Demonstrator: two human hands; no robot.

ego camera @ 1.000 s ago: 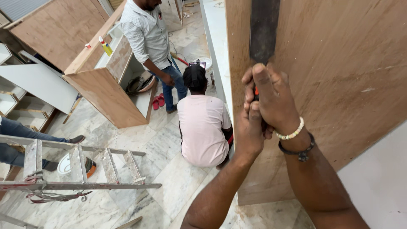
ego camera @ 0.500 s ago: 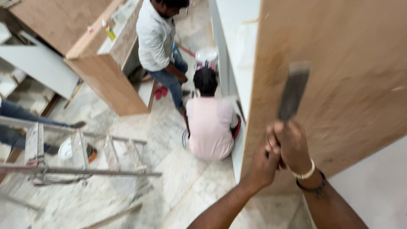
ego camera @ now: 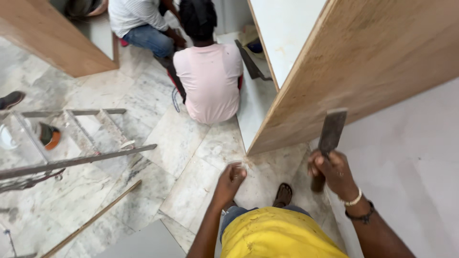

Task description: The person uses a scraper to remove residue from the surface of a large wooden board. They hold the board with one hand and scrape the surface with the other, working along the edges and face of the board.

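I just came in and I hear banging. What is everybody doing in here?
A person in a yellow shirt stands by a big tilted plywood panel. Their right hand grips a flat-bladed chisel by its handle, with the blade up near the panel's lower edge. Their left hand hangs free, holding nothing. On the marble floor, a person in a pink shirt sits facing away beside another person crouching.

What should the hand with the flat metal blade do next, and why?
Probably bring the flat dark metal blade back to the brown plywood panel: the right hand grips its handle just off the panel's face, while the left hand hangs empty near its bottom corner.
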